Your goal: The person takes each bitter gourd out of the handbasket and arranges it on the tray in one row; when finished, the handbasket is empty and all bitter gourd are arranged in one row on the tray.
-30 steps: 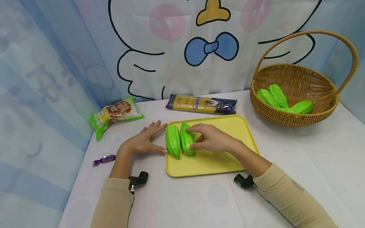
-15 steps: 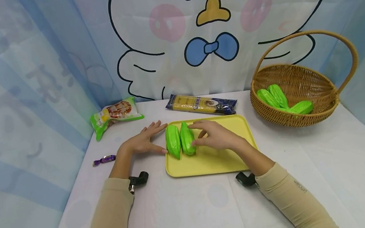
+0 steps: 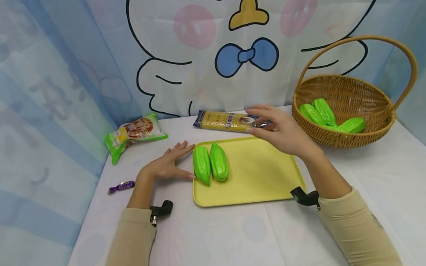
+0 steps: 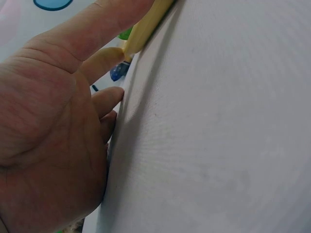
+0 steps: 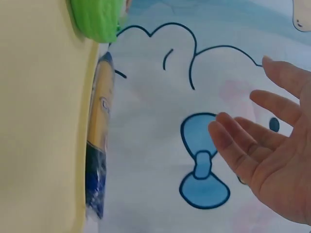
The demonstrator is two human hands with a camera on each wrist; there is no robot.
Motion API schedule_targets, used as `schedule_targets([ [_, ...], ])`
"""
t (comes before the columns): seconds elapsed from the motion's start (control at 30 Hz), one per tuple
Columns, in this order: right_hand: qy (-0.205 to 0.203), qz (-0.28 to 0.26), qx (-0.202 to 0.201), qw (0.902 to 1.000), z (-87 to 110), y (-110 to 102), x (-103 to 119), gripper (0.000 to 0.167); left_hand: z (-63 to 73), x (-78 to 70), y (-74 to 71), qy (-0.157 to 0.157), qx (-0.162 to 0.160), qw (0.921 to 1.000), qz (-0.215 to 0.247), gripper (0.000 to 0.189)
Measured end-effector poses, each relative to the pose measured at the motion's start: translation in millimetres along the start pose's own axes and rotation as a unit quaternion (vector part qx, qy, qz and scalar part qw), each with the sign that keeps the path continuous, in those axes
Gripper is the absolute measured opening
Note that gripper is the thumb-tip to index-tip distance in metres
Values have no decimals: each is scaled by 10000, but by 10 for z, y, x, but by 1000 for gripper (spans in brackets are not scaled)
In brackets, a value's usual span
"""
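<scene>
Two bright green, ridged, pointed vegetables point(image 3: 219, 162) lie side by side at the left end of a yellow tray point(image 3: 262, 180). My left hand point(image 3: 166, 164) rests at the tray's left edge, fingers spread, its thumb tip right beside the nearer rim. The left wrist view shows its palm point(image 4: 48, 126) with nothing in it. Raised above the tray's back right corner, my right hand point(image 3: 285, 133) has nothing between its parted fingers. It overlaps the right end of a yellow and blue pasta packet point(image 3: 223, 120) in the head view.
A wicker basket point(image 3: 368, 96) with several more green vegetables point(image 3: 324, 112) stands at the back right, its tall handle arching up. A green snack bag point(image 3: 137, 131) lies at the back left, and a purple wrapped candy point(image 3: 121, 187) lies left of my left hand.
My right hand has let go of the right-hand green vegetable and moved up and to the right, away from it. The left hand has stayed in place.
</scene>
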State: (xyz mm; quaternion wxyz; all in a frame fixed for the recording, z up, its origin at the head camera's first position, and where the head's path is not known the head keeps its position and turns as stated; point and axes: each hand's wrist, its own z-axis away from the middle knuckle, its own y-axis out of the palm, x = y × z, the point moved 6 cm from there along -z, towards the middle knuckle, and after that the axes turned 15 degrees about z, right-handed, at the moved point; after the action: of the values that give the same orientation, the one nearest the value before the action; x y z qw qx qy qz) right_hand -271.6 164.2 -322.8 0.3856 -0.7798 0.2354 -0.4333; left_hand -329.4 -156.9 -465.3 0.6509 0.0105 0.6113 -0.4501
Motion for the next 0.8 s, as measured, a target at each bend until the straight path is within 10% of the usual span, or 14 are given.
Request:
schedule_targets([
  [0.8, 772, 1162, -1089, 9842, 137, -888, -631, 49, -13, 0, 1, -65, -10, 9999, -90, 112],
])
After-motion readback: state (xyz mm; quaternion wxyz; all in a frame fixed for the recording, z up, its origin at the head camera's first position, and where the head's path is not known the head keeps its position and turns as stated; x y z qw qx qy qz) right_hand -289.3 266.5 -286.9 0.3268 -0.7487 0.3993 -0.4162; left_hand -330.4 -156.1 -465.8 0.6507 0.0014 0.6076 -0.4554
